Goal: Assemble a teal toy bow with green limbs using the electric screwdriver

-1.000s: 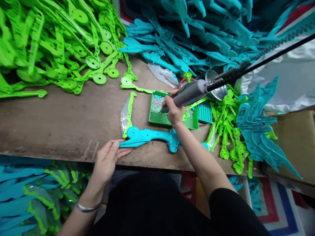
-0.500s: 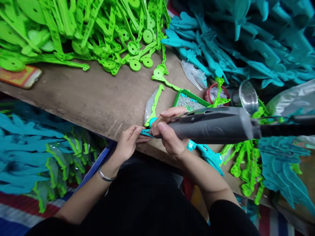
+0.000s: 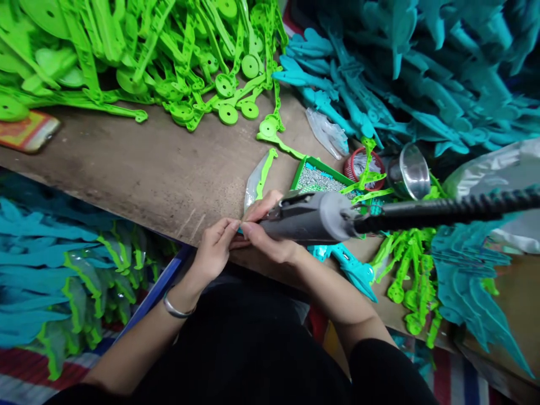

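At the table's front edge my right hand is closed around the nose end of a grey electric screwdriver, which lies nearly level with its cable running off right. My left hand pinches a teal plastic part, mostly hidden by fingers. The fingertips of both hands meet over this part, and the screwdriver's bit is out of sight. Just beyond them lies a lime-green piece with a clear blade, its near end covered by my right hand.
A green tray of small screws stands beyond the screwdriver, near a red basket and a metal bowl. Lime-green parts heap at the back left, teal parts at the back right. More teal parts fill the lower left.
My right hand and the screwdriver have moved left, closing up to my left hand. The screwdriver appears more foreshortened, and the teal part is now more hidden. The view has shifted slightly.
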### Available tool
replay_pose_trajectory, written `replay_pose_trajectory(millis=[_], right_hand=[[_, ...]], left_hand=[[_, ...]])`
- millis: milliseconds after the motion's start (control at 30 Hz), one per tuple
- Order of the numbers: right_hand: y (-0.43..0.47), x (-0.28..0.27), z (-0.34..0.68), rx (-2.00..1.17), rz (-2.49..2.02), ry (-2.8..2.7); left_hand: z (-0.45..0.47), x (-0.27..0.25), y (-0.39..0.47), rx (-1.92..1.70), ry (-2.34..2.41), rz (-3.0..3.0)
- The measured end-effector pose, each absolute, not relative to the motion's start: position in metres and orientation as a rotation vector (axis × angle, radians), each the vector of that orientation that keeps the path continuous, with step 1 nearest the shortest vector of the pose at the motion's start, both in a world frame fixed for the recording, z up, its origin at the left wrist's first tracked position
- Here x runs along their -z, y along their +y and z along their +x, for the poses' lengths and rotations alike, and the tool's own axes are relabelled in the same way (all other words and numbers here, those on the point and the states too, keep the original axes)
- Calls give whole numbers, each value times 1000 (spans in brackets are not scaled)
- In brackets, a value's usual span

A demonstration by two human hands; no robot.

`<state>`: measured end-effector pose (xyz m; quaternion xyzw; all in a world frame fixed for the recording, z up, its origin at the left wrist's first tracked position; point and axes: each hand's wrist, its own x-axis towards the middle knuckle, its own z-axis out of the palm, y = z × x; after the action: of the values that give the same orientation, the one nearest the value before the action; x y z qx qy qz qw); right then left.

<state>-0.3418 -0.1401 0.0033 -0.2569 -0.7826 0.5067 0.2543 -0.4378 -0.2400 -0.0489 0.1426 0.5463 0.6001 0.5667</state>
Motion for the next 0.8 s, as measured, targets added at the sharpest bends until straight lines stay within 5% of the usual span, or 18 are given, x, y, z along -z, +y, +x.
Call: replay_pose_trajectory(millis=[233,467,800], right_hand=[[-116,-3,-329,-1561,-267,-1919],[-44,-4,-284,-944,-778,-1383],[-26,20,-282,-921,-913,-1422]], left_hand=[[-438,53,-243,-1375,1295,304],[-441,47,-240,-1276,1319,258],[-440,44,-238,-1250,1401,267]])
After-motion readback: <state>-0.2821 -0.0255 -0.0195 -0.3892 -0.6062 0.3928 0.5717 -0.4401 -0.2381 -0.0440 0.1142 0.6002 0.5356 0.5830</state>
